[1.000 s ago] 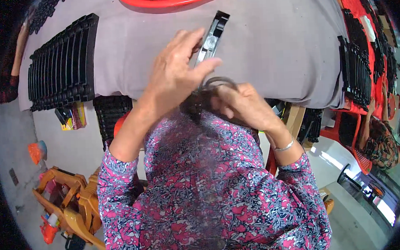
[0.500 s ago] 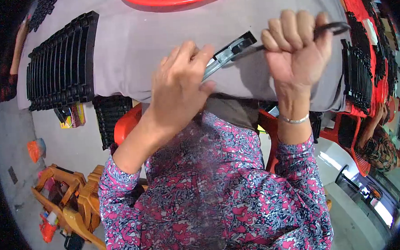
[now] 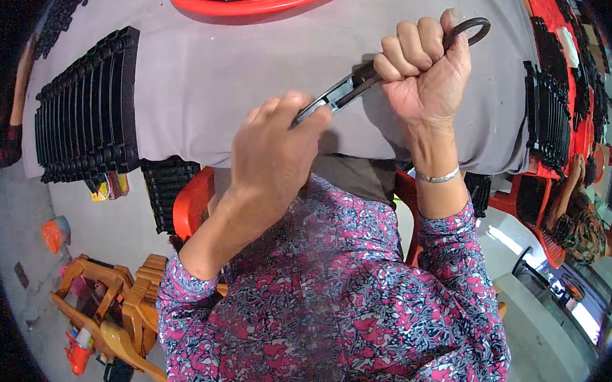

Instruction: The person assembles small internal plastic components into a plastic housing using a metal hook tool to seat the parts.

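In front of my chest, over the near part of the cloth-covered table, my left hand [image 3: 272, 148] grips a long, narrow black part with a shiny grey channel [image 3: 340, 94]. It slants up to the right, its lower end covered by my fingers. My right hand [image 3: 428, 77] is wrapped in a fist around a dark rod with a ring-shaped end [image 3: 475, 21]. The ring sticks out past the thumb side. From the other side of the fist, the rod's shaft runs to the upper end of the part and lies along its channel. Where exactly its tip sits is hard to make out.
A red tray [image 3: 262, 15] with dark pieces stands at the table's far side. Rows of long black parts [image 3: 87, 105] lie at the left, with another stack [image 3: 551, 112] at the right. Wooden furniture [image 3: 118, 298] stands lower left. Another person [image 3: 584, 225] sits far right.
My right hand has moved left and slightly up with the rod, its ring now more fully visible. My left hand has lowered a little with the part, and the two hands are closer together.
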A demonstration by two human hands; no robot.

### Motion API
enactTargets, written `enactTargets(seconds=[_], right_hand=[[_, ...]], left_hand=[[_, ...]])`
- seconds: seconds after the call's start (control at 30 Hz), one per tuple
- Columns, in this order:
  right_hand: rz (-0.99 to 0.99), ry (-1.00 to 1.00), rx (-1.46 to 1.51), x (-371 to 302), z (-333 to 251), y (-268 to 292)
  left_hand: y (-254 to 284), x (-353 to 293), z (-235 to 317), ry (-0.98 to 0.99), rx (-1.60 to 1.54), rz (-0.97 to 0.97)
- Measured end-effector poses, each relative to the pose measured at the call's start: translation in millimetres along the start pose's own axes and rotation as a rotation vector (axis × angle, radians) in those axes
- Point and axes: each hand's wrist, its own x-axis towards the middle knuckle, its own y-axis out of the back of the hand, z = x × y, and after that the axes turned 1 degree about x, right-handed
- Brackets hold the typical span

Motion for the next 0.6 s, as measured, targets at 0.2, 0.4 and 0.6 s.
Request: enactTargets(seconds=[0.2, 0.4, 0.6], right_hand=[[0.014, -0.002, 0.005, -0.6, 0.8, -0.3], [0.022, -0.014, 0.025, -1.2, 2.8, -1.0], [-0.048, -0.03, -0.003, 0.5, 5.0, -2.0]], left_hand=[[-1.3, 0.6, 0.1, -0.014, -0.016, 0.005], [-1.8, 0.4, -0.8, -0.023, 0.005, 0.01], [-1.5, 1.5, 0.4, -0.002, -0.054, -0.001]])
